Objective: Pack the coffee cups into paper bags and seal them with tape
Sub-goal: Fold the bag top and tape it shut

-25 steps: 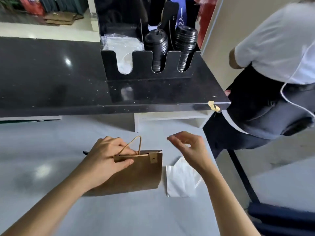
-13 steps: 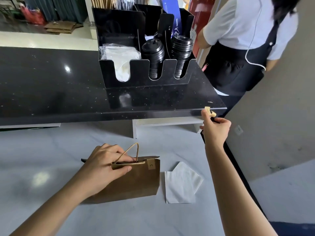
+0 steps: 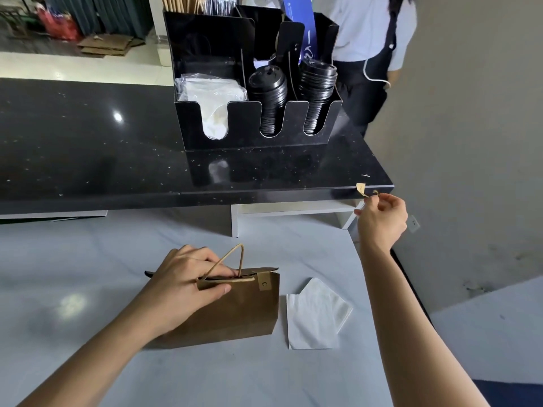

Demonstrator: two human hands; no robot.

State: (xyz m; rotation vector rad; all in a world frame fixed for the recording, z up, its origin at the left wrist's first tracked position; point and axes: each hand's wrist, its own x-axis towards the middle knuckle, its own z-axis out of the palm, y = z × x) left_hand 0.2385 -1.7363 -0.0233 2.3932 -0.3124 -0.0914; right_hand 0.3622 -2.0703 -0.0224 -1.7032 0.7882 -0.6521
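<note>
A brown paper bag [image 3: 235,309] with a twine handle stands on the white table [image 3: 88,289]. My left hand [image 3: 188,286] grips its folded top edge, pressing it closed. One brown tape piece [image 3: 264,284] is stuck over the bag's top right corner. My right hand [image 3: 382,218] is up at the right end of the black counter [image 3: 117,148], pinching a strip of brown tape [image 3: 364,191] that is stuck to the counter's front edge. The bag's contents are hidden.
A white paper napkin [image 3: 317,315] lies just right of the bag. A black organizer [image 3: 255,92] with cup lids and napkins stands on the counter. A person in a white shirt and dark apron [image 3: 367,48] stands behind the counter's right end.
My right hand rose from beside the bag to the counter edge and took hold of the tape strip there. The left hand kept its grip on the bag. The person moved farther back.
</note>
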